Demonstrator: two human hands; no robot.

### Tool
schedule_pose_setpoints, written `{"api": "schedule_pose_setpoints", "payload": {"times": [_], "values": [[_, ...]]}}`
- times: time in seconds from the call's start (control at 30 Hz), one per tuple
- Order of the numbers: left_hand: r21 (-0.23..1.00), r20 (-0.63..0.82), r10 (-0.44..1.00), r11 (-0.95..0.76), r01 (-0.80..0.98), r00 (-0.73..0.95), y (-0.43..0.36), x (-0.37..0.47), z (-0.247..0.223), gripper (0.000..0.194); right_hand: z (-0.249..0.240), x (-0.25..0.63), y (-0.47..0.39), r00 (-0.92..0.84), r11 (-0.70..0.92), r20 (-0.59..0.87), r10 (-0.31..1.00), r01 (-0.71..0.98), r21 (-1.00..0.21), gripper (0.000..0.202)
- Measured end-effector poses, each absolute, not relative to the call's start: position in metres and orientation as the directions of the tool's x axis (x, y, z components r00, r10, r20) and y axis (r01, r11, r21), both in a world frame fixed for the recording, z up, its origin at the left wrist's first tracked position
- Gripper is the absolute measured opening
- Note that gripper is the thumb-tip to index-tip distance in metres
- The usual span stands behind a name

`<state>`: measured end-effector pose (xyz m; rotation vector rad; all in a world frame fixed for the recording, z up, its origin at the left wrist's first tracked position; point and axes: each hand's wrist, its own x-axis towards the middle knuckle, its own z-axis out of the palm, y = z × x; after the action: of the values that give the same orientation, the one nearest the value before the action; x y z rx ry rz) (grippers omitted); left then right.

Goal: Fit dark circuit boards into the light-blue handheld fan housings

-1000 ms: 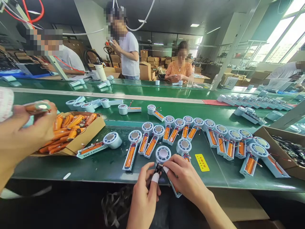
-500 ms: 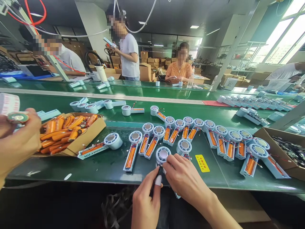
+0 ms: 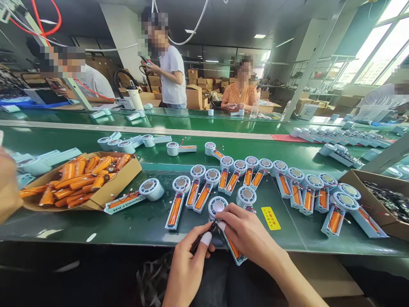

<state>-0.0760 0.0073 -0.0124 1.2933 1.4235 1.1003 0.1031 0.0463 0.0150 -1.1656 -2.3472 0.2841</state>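
Observation:
My left hand, with a white cover on its thumb, pinches a small dark circuit board at the bench's front edge. Opposite it, my right hand is closed at the board's upper end, its fingertips also covered in white; what they pinch is too small to make out. Right under both hands lies a light-blue handheld fan with its handle shell open. An orange battery shows in that handle, partly hidden by my right hand. Another fan sits just behind my right hand.
Several open fans with orange batteries stand across the green bench. At left is a cardboard box of orange batteries, beside another person's blurred hand. A box of dark boards stands right, near a yellow label.
My left hand has tilted and shifted slightly left with the circuit board, uncovering more of the fan handle. The other person's hand at left has moved off the battery box.

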Motion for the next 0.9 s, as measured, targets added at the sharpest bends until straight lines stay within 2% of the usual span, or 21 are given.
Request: {"api": "schedule_pose_setpoints", "payload": {"times": [0.07, 0.13, 0.37, 0.53, 0.63, 0.77, 0.83, 0.9], "values": [[0.982, -0.062, 0.998, 0.064, 0.176, -0.016, 0.010, -0.079, -0.011, 0.043, 0.015, 0.106, 0.048, -0.514, 0.593, 0.307, 0.801, 0.612, -0.523, 0.033], [0.986, -0.064, 0.998, 0.060, 0.156, 0.021, 0.011, -0.082, -0.012, 0.042, 0.017, 0.109, 0.049, -0.518, 0.572, 0.287, 0.806, 0.556, -0.603, 0.028], [0.993, -0.051, 0.997, 0.044, 0.111, 0.058, 0.017, -0.086, -0.018, 0.037, 0.019, 0.101, 0.051, -0.447, 0.510, 0.287, 0.847, 0.534, -0.674, 0.024], [0.976, -0.055, 0.998, 0.050, 0.213, 0.018, 0.014, -0.085, -0.014, 0.043, 0.019, 0.109, 0.050, -0.371, 0.420, 0.271, 0.888, 0.416, -0.806, 0.022], [0.963, -0.069, 0.997, 0.061, 0.263, 0.021, 0.007, -0.085, -0.014, 0.048, 0.023, 0.120, 0.038, -0.319, 0.371, 0.239, 0.917, 0.462, -0.806, 0.024], [0.956, -0.055, 0.996, 0.033, 0.292, 0.068, 0.002, -0.085, -0.019, 0.046, 0.025, 0.126, 0.020, -0.404, 0.365, 0.124, 0.906, 0.600, -0.712, 0.030], [0.933, -0.031, 0.997, 0.006, 0.360, 0.065, 0.002, -0.082, -0.021, 0.046, 0.021, 0.123, 0.019, -0.416, 0.389, 0.131, 0.900, 0.630, -0.672, 0.029], [0.884, 0.039, 0.997, -0.066, 0.462, 0.067, 0.004, -0.079, -0.021, 0.045, 0.017, 0.119, 0.022, -0.396, 0.419, 0.196, 0.897, 0.618, -0.666, 0.028]]}}
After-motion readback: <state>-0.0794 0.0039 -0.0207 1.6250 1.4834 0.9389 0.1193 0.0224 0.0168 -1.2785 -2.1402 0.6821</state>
